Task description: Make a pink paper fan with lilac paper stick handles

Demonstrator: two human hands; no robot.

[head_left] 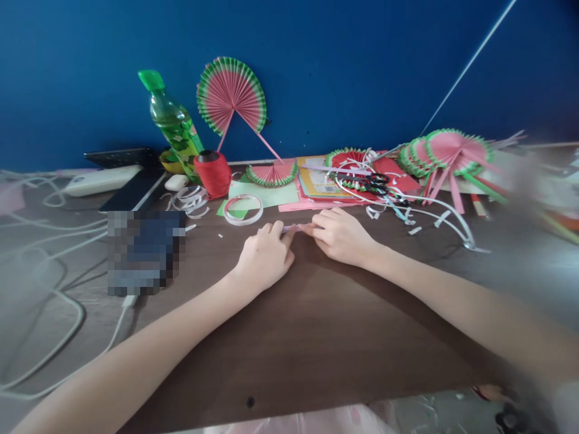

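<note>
A narrow lilac paper strip [292, 228] lies on the brown table, mostly covered by my fingers. My left hand [266, 253] is closed on its left part, fingers bent and pressed down. From the other side my right hand [341, 235] pinches the right part, its fingertips almost meeting the left ones. Just beyond my hands sits a roll of white double-sided tape [243, 219]. Behind it are a pale green paper sheet [266, 194] and a small folded watermelon-coloured fan [272, 175].
A pleated paper fan [233, 90] leans on the blue wall beside a green bottle [174, 120] and a red thread spool [212, 175]. Black scissors [377, 181] lie among paper scraps. More fans [456, 150] stand right. A phone [149, 253] and cables [76, 307] occupy the left.
</note>
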